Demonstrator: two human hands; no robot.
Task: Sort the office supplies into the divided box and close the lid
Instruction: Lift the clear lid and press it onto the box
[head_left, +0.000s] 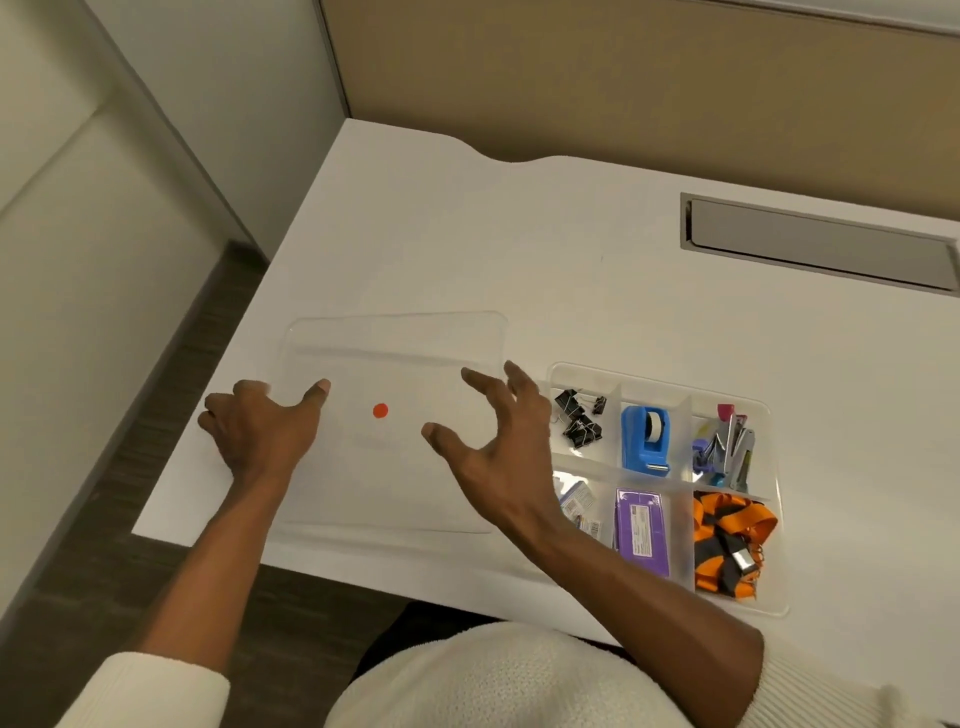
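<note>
You face a smooth white desk (519, 249) with a wavy far edge. A grey recessed metal cable hatch (815, 244) sits far right. Tan fabric partition (649, 88) behind; pale off-white wall panels (104, 208) left; dark wood-grain floor (156, 415) below.

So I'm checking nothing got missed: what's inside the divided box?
The divided box holds binder clips, a blue tape dispenser, staplers, a purple packet, an orange lanyard. The right hand partly covers the near-left compartment's small packets.

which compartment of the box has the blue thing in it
The middle compartment of the far row: it holds the blue tape dispenser, between the black binder clips and the staplers in the divided box.
</note>
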